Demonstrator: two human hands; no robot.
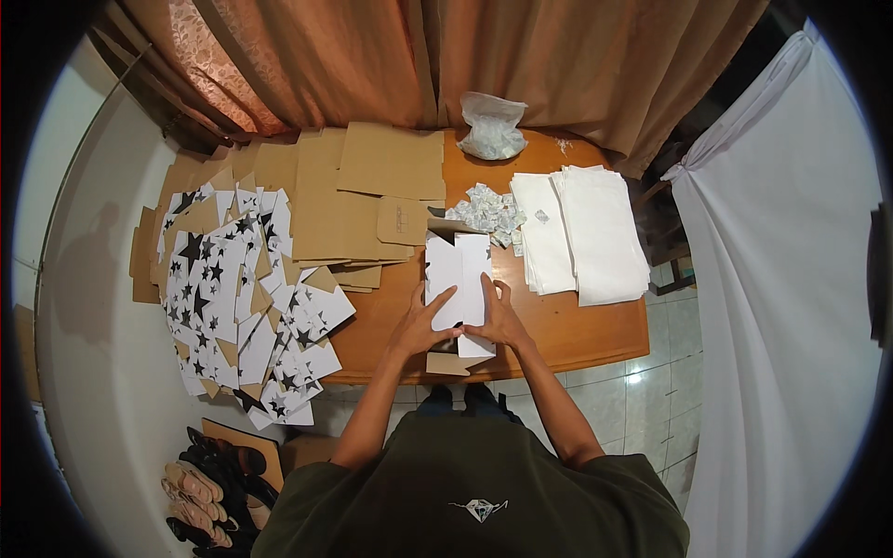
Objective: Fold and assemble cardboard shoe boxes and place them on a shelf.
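A white cardboard box (444, 256) with black star prints lies near the table's front edge, its brown inner side showing at the end flaps. My left hand (421, 323) grips its left side, thumb laid across the top panel. On the right side my right hand (499, 318) holds it, fingers along the edge and thumb pointing inward. Both thumbs come close together near the seam between two top panels. The near end flap (448, 364) sticks out toward me, and the far end also stands open. What lies inside the box is hidden.
Flat star-printed cardboard blanks (214, 288) pile up at the left, beside stacked brown cardboard (335, 219). Small white packets (488, 209) heap beyond the box, near a clear plastic bag (493, 130). White paper stacks (603, 237) lie right on the wooden table (595, 330). Shoes (209, 493) stand lower left.
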